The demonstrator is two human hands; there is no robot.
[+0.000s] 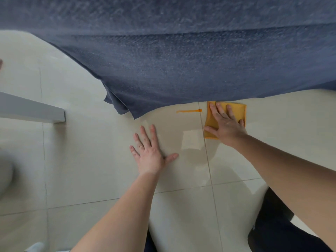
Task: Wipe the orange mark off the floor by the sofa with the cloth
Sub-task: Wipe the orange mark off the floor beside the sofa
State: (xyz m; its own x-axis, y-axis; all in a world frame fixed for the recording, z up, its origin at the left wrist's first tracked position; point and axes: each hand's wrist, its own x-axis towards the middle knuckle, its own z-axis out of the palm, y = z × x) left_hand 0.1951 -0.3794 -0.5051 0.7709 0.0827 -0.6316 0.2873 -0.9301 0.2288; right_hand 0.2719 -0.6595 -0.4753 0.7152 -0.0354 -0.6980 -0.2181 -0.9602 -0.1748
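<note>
A thin orange mark (189,111) runs left to right on the pale tiled floor (101,160), just below the hem of the dark blue sofa cover (181,70). Right of the mark lies a folded orange cloth (238,110), touching the sofa's edge. My right hand (224,124) lies flat on the cloth with fingers spread, pressing it to the floor. My left hand (150,151) rests palm down on the bare tile, lower left of the mark, holding nothing. The cloth's near left edge is a short gap from the mark's right end.
The sofa cover fills the top of the view and hangs to the floor. A grey flat board (32,110) juts in from the left. My dark-clothed knee (280,230) is at the lower right. A blurred pale round object (5,175) sits at the left edge.
</note>
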